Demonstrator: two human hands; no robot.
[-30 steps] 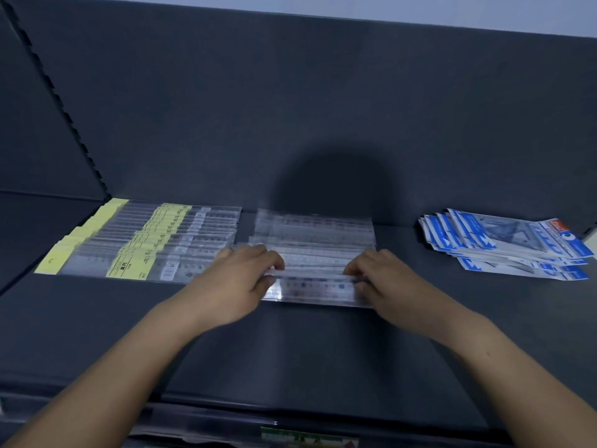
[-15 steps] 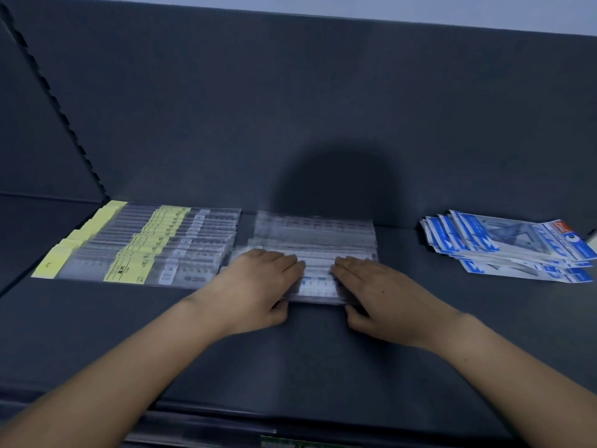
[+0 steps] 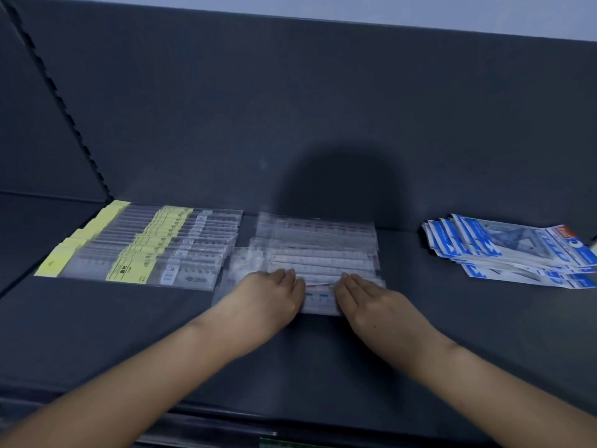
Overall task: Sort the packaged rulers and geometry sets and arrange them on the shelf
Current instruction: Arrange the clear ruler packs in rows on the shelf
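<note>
Three groups lay sorted on the dark shelf (image 3: 323, 360): yellow-labelled rulers (image 3: 145, 250) fanned at the left, blue geometry set packs (image 3: 510, 250) piled at the right, clear-sleeved rulers (image 3: 323, 253) in the middle. The left hand (image 3: 271, 297) and right hand (image 3: 366, 300) lay flat, fingers straight, pressing the nearest clear packet into that middle row. Little seemed left beyond squaring the piles.

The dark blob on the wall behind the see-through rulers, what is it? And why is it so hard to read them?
Head view: a soft shadow on the back panel, likely the person's own head blocking the light. Head view: the clear ruler packs are shiny and slightly blurred in dim light, so their marks smear.
</note>
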